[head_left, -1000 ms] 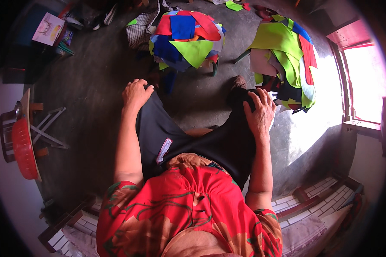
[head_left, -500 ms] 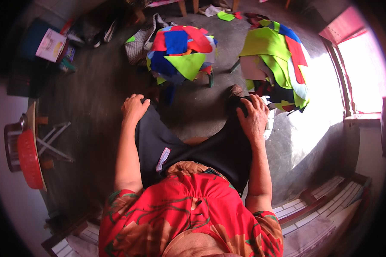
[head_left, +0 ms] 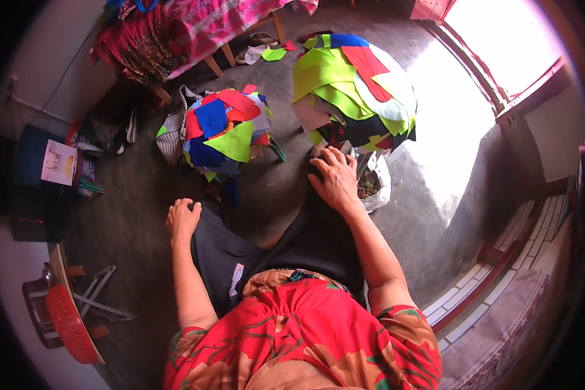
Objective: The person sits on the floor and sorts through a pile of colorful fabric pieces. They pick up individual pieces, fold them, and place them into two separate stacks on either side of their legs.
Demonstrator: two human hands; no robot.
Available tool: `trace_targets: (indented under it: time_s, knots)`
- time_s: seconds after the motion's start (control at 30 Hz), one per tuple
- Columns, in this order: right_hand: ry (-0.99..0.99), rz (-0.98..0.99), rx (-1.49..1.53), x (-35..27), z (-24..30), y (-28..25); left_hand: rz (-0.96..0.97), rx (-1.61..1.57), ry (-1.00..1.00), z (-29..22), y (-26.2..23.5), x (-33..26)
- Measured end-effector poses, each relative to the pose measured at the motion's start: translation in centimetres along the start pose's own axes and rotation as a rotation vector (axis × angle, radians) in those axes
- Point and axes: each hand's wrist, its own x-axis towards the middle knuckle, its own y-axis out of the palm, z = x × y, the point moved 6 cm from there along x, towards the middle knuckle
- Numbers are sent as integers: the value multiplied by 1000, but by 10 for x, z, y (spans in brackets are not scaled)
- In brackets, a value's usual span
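Note:
My left hand [head_left: 184, 218] rests on my left knee, its fingers bent loosely over the black trousers [head_left: 286, 250]. On the right knee lies my right hand [head_left: 337, 177], fingers spread and holding nothing. A small strip of patterned cloth [head_left: 236, 279] lies on my left thigh. Beyond my knees stands a pile of coloured fabric scraps [head_left: 230, 142] in blue, red and lime. A larger heap of lime, blue and red fabric pieces [head_left: 351, 84] is farther right, just past my right hand.
Beside my right knee is a white plastic bag [head_left: 376, 185] with dark contents. A red basin [head_left: 73, 325] stands at the left near a folding metal frame [head_left: 97, 294]. A pink-covered bed [head_left: 201, 29] is at the back. Sunlight falls through a doorway [head_left: 500, 45] at the right.
The view has swung to the right and tilted, so the bed and more of the doorway show. Both hands stay on my knees, and the fabric piles look unchanged.

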Motion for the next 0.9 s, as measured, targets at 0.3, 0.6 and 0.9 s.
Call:
trace_targets:
  time_s: [0.3,0.6,0.9]
  knots:
    - [6,-21,47,-1,-2,4,-21,-72,191,-57,-29,-4]
    - [4,-1,72,-4,-1,8,-27,-161,376,-121,2,7]
    - [5,-13,170,-2,-5,4,65,-145,363,-130,15,23]
